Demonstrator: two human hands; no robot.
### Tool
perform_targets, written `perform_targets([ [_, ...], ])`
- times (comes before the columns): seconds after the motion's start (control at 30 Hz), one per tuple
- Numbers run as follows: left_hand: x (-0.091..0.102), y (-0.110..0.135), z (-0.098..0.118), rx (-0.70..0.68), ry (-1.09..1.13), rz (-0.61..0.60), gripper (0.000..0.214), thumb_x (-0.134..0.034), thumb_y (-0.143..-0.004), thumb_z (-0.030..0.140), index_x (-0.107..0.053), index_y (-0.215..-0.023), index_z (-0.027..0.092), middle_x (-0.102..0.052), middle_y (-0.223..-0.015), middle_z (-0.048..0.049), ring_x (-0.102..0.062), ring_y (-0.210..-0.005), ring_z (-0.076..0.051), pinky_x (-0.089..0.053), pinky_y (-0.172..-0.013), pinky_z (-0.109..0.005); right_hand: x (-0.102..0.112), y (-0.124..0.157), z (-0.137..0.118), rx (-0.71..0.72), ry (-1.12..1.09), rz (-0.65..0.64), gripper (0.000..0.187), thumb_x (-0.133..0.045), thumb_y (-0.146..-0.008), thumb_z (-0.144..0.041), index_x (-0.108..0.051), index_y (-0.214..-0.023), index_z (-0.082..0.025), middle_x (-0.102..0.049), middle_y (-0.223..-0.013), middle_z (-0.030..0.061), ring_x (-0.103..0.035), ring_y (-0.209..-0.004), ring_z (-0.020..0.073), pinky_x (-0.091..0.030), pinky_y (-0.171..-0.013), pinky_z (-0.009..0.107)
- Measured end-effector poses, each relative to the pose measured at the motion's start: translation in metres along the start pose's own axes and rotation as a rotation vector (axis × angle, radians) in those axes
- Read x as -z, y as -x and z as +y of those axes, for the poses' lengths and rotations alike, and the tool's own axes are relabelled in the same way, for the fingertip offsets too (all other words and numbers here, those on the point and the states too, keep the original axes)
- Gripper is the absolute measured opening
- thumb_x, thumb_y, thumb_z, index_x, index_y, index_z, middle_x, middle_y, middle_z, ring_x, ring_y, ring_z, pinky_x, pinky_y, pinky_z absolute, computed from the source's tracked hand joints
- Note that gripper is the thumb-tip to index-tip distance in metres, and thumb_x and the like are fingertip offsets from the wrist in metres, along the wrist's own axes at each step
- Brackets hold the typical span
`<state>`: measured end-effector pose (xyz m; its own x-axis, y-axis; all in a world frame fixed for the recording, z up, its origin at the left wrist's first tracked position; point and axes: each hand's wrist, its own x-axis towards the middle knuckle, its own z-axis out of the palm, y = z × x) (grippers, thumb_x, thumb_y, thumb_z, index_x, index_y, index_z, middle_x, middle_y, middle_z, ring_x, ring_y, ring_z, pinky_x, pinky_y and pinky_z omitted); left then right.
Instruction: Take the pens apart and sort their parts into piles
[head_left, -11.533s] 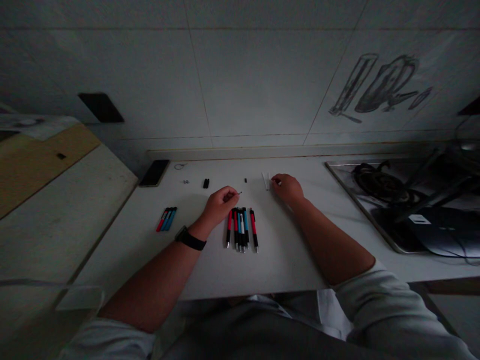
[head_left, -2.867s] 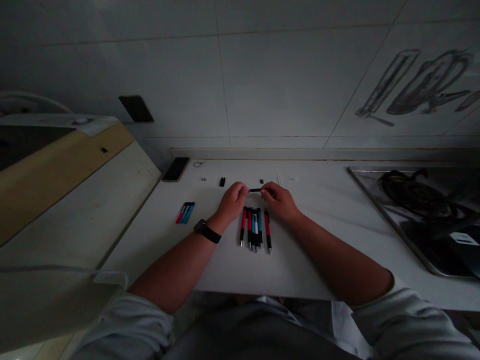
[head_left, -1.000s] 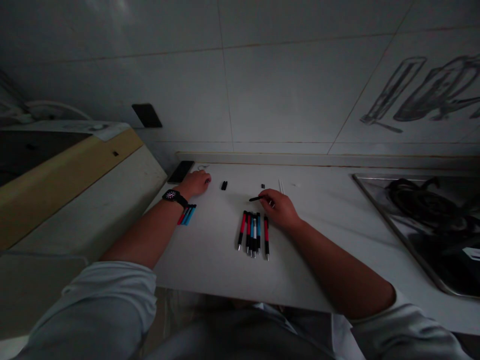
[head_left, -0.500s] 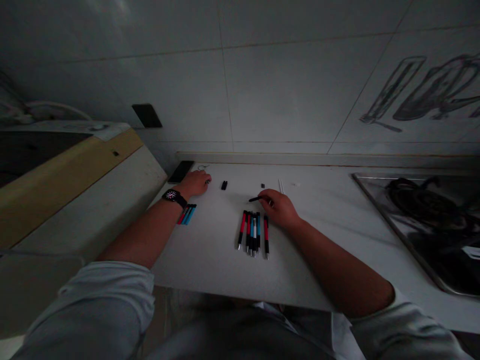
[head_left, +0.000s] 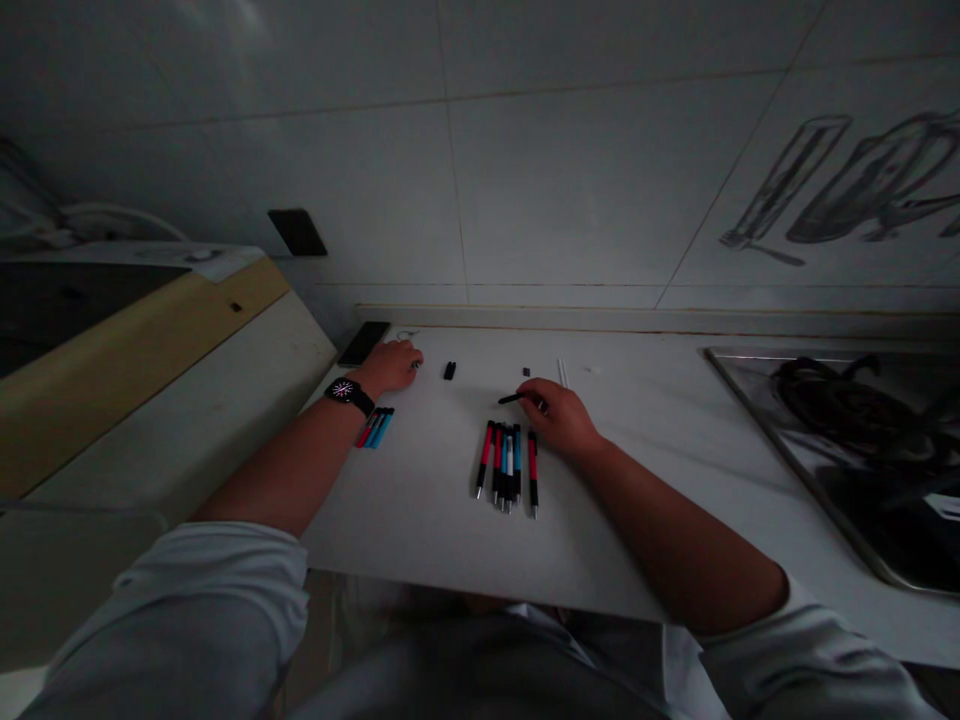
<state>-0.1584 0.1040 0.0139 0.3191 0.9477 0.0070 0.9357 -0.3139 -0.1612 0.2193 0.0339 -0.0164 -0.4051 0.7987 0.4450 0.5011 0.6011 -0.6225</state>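
My right hand [head_left: 561,415] pinches a slim black pen part [head_left: 511,398], its end pointing left just above the row of pens. Near the back left of the counter my left hand [head_left: 391,367] is closed, fingers curled; a small dark bit shows at the fingertips, too small to name. Below my right hand several assembled pens [head_left: 496,465] in red, blue and white with black grips lie side by side, silver tips toward me. One red pen [head_left: 533,475] lies slightly apart on the right. Coloured pen barrels [head_left: 381,428] in red and blue sit beside my left wrist.
Small black parts [head_left: 450,371] and a tiny black piece [head_left: 526,372] lie farther back on the white counter [head_left: 420,520]. Thin white refills [head_left: 562,373] lie behind my right hand. A dark phone [head_left: 364,343] is at the back left, a gas stove [head_left: 862,430] at right.
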Motion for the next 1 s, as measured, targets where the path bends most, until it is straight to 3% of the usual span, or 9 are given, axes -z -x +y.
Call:
perform_targets([
  [0.33,-0.003,-0.001,-0.002,-0.035,-0.086,0.002,0.037,-0.052,-0.093,0.029,-0.071,-0.124,0.023,-0.068,-0.122,-0.0141,-0.064,-0.111,-0.032,-0.048,-0.091,-0.044,0.001,0.000,-0.002,-0.009,0.001,-0.004,0.020,-0.059,-0.094,-0.024,-0.070,-0.110,-0.021,-0.073,-0.095,0.0069,-0.063,-0.075,0.0180,-0.047,-0.073,0.032],
  [0.83,0.006,0.003,0.002,-0.013,-0.061,-0.040,0.038,-0.053,-0.094,0.029,-0.072,-0.126,0.028,-0.069,-0.125,-0.0103,-0.063,-0.118,-0.029,-0.047,-0.098,-0.041,0.000,0.000,0.001,-0.023,0.033,-0.035,0.019,-0.060,-0.095,-0.025,-0.070,-0.111,-0.022,-0.074,-0.094,0.0056,-0.064,-0.076,0.0172,-0.046,-0.072,0.030],
  [1.0,0.022,0.005,0.013,-0.012,-0.014,0.095,0.041,-0.055,-0.095,0.028,-0.067,-0.134,0.022,-0.066,-0.130,-0.0130,-0.061,-0.121,-0.031,-0.046,-0.101,-0.044,0.000,-0.001,0.001,-0.038,-0.005,-0.024,0.019,-0.060,-0.094,-0.025,-0.070,-0.109,-0.022,-0.073,-0.091,0.0045,-0.063,-0.074,0.0167,-0.047,-0.072,0.031],
])
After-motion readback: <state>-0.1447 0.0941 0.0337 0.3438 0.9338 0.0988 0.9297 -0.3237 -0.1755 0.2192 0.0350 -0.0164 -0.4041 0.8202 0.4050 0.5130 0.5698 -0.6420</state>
